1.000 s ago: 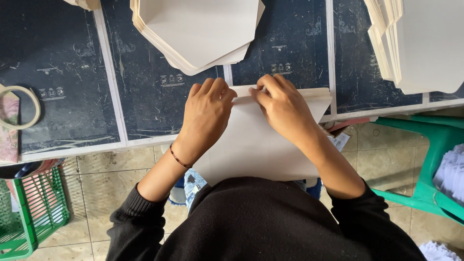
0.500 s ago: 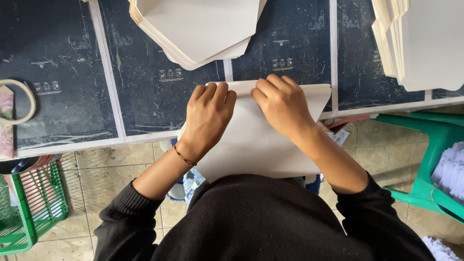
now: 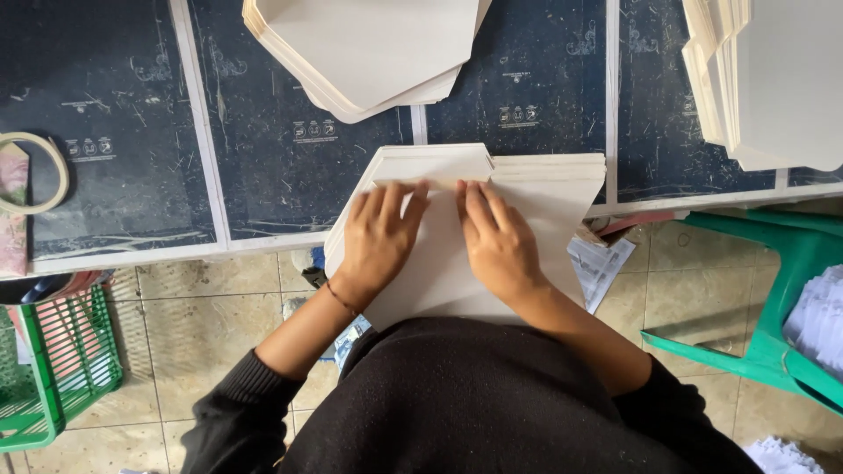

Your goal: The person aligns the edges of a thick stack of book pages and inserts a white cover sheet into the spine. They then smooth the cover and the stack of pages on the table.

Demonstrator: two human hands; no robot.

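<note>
Both the left hand [image 3: 379,239] and the right hand [image 3: 496,241] lay flat and open on the cream paper sheet [image 3: 536,197], fingertips pinning its fold line so the crease held. The sheet overhung the dark counter [image 3: 290,167], just below another paper stack [image 3: 369,53].

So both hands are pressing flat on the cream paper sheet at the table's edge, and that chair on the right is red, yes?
Not quite. The head view shows the plastic chair on the right is green, not red. The rest holds: the left hand and the right hand both press flat on the cream paper sheet at the edge of the dark table.
</note>
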